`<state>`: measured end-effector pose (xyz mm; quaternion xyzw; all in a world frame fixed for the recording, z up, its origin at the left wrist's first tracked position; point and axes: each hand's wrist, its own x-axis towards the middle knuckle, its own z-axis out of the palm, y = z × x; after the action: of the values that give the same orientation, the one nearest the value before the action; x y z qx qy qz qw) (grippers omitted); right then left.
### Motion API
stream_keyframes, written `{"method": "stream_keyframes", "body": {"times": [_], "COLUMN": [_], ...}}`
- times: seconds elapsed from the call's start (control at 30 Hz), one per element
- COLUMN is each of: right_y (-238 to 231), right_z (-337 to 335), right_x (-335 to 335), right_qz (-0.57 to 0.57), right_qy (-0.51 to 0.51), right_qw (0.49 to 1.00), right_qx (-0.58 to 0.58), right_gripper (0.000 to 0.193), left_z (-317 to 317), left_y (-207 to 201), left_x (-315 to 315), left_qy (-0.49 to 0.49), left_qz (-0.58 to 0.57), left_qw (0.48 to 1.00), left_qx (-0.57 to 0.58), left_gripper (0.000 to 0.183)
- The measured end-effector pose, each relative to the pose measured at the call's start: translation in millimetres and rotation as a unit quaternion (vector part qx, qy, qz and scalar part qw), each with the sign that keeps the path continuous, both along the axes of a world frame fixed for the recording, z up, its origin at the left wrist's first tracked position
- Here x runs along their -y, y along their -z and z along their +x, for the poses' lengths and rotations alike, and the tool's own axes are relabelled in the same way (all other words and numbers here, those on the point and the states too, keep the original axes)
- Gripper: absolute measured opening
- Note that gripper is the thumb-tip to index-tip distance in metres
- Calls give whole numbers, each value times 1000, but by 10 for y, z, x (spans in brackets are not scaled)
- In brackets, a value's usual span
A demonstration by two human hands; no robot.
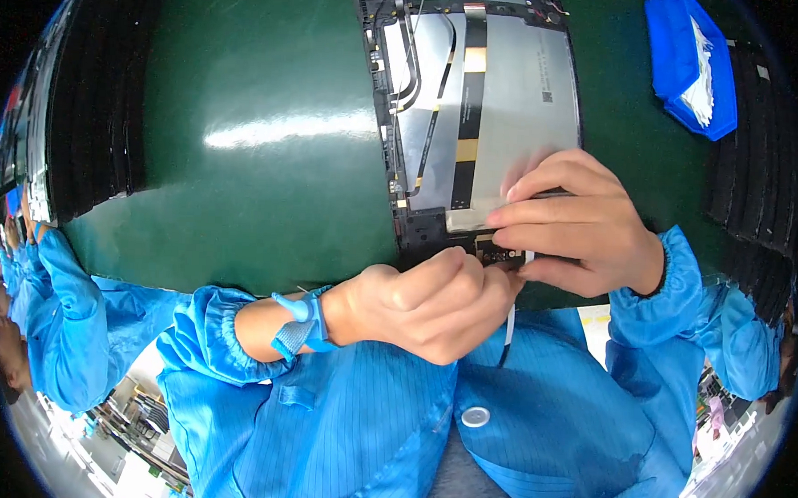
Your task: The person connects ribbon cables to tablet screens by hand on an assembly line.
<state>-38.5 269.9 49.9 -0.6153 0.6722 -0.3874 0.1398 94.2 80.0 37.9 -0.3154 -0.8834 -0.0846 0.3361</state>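
An opened tablet-like device [535, 95] lies on the green table, showing silver battery panels and a long black-and-gold flat cable [470, 101]. My left hand [428, 304] is closed at its near edge, thumb and fingertips pinched beside a small dark circuit board [495, 250]; what they hold is hidden. My right hand [582, 226] reaches over the near right corner, fingers stretched and apart, one fingertip blurred. Its thumb comes close to the left fingertips. A narrow white strip [510, 325] with a dark end hangs below the hands, over the table edge.
A blue bin [662, 47] with white pieces inside stands at the far right. Stacked black trays [94, 102] rise on the left, and more black stacks [758, 176] on the right. People in blue work clothes sit at both sides. A blue strap [302, 325] circles my left wrist.
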Motion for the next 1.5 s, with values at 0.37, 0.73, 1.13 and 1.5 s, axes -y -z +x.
{"method": "stream_keyframes", "body": {"times": [0.37,0.73,1.13,1.5], "right_y": [-5,-45,-514,-626], "right_z": [29,74,-529,221], "right_x": [163,139,-937,-647], "right_qz": [-21,-97,-246,-18], "right_qy": [55,134,556,425], "right_qw": [998,985,778,867], "right_qx": [-36,-46,-159,-260], "right_gripper": [40,14,14,8], "left_z": [-77,-88,-566,-724], "left_y": [-66,1,-454,-447], "left_x": [165,96,-85,-177], "left_qy": [-41,79,8,-60], "left_qz": [16,72,125,245], "left_qw": [999,991,988,939], "left_qx": [14,-83,88,234], "left_gripper": [19,15,21,8]}}
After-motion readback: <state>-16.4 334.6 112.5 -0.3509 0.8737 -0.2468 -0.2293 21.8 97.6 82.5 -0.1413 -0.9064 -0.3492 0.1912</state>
